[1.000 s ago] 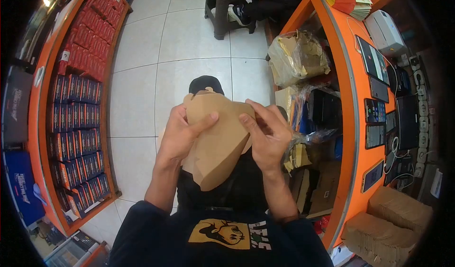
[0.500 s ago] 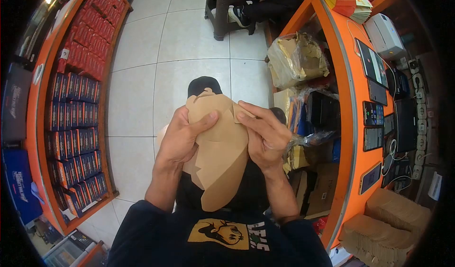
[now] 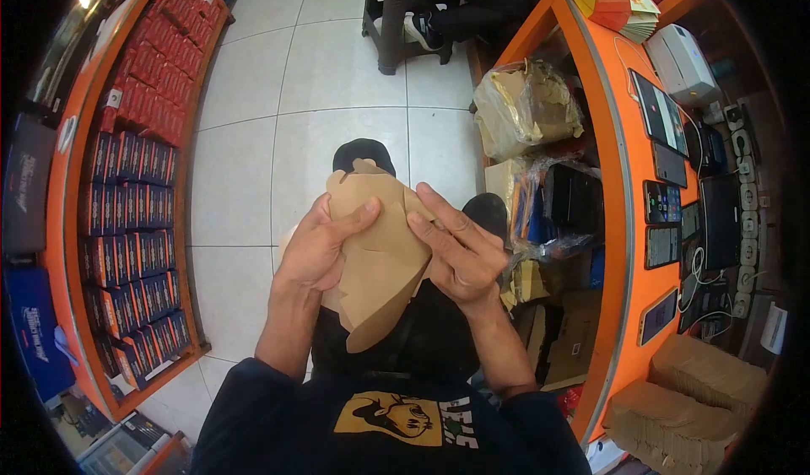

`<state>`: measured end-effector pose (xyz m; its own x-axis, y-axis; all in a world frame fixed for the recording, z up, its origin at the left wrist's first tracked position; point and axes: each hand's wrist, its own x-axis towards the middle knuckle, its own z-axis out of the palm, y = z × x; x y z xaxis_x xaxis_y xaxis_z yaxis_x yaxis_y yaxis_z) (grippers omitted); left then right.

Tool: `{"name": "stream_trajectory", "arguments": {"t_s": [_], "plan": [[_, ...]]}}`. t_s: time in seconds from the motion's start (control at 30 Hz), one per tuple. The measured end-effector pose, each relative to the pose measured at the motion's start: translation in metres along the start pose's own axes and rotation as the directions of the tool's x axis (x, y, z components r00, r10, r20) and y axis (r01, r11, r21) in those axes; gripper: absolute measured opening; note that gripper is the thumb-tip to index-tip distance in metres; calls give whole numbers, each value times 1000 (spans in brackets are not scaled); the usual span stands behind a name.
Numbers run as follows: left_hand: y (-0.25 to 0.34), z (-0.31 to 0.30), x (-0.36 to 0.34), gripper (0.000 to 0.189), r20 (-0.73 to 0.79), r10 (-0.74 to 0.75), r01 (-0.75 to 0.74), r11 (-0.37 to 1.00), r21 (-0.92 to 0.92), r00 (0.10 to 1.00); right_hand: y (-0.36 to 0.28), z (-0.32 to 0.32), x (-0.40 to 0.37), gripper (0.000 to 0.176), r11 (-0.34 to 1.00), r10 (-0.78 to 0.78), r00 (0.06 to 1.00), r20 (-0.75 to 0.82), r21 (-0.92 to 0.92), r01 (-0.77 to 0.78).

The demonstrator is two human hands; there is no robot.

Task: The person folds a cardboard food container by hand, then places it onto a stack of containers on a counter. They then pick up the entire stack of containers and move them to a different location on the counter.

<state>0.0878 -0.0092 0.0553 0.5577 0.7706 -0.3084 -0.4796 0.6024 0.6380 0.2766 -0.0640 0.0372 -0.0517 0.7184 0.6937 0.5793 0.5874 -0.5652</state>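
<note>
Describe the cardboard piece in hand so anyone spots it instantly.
Find the orange counter at right, then move left to the picture's middle. There, the left hand and right hand hold a cardboard piece. Unlike the brown stacks on the counter, it alone is held.

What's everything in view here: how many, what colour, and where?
Cut brown cardboard piece: at least one, brown, in both hands
Long orange-topped counter: one, orange, right
Flat brown cardboard stacks: two, brown, counter's near end
Flat-screened phones and tablets: several, mostly dark, on counter
Boxy white machine: one, white, counter's far end
Plastic-wrapped bundles: some, brownish, under counter
Orange-framed shelving unit: one, orange, left
Small red cartons: many, red, shelving's far part
Small blue-and-orange cartons: many, blue and orange, shelving's near part
Dark plastic stool: one, dark, far floor
White floor tiles: many, white, centre
Left hand: one, bare, cardboard's left side
Right hand: one, bare, cardboard's right side
</note>
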Motion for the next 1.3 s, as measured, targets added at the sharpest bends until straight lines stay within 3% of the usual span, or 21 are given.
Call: {"name": "stream_trajectory", "arguments": {"t_s": [0.17,0.27,0.3,0.33,0.37,0.43,0.6,0.7,0.73,0.77,0.8,0.83,0.87,0.9,0.93,1.0,1.07,1.13,1.2,1.23,1.3], "plan": [[-2,1,0,25,-23,48,-49,998,-32,999,-2,5,2,33,996,-87,996,10,-12,87],[-1,-2,-1,24,-29,85,-84,996,37,996,-8,5,-6,35,999,-8,999,41,32,7],[-2,-5,-1,24,-11,99,-98,992,86,995,-9,3,-12,37,922,193,981,16,340,-187],[-3,-6,-1,24,-11,98,-97,991,88,995,-9,2,-15,40,716,386,921,54,613,-335],[-4,-6,-1,23,39,134,-138,978,157,990,-7,4,-13,40,715,389,920,51,613,-336],[-6,-4,-2,22,98,161,-179,958,223,982,-1,6,-7,48,590,546,810,215,588,-554],[-6,17,-6,22,80,260,-270,883,383,962,-15,4,6,46,685,507,832,225,481,-547],[-8,-3,1,37,238,206,-282,892,352,949,-13,3,8,43,867,412,910,48,288,-407],[0,-3,2,37,243,210,-288,890,353,947,-7,-1,5,43,952,226,973,37,203,-229],[11,-1,4,45,380,85,-136,985,108,921,-3,-4,4,43,993,33,998,46,114,-38],[22,2,2,53,528,-2,74,990,-117,850,-4,-5,3,43,993,34,998,48,115,-39],[29,-3,-2,62,500,-34,123,982,-144,865,-5,-5,2,47,991,-129,976,174,-10,133],[32,2,-5,62,500,-34,122,982,-144,866,-5,-6,2,51,942,-269,911,312,-111,317],[36,8,-6,61,302,-138,71,972,223,943,-5,-7,2,51,941,-270,911,310,-114,318],[38,11,-5,59,73,-153,85,821,564,986,-5,-7,3,58,974,-204,941,272,-44,223],[44,7,-3,56,158,-124,0,787,617,980,-6,-9,10,66,991,-133,963,233,29,130],[45,0,-5,54,233,-107,-75,751,656,966,-13,-15,24,82,943,276,961,21,190,-275],[40,-6,-10,48,346,-104,-140,779,611,932,-6,-14,20,86,939,306,950,56,146,-311],[38,-3,-8,46,362,-83,-177,757,629,928,-6,-16,21,71,861,356,879,318,254,-440],[37,-3,-8,44,371,-59,-212,734,645,927,-7,-19,24,71,862,353,879,321,253,-439],[40,-1,-8,40,313,-72,-154,754,639,947,-12,-25,31,42,785,424,816,393,289,-548]]}}
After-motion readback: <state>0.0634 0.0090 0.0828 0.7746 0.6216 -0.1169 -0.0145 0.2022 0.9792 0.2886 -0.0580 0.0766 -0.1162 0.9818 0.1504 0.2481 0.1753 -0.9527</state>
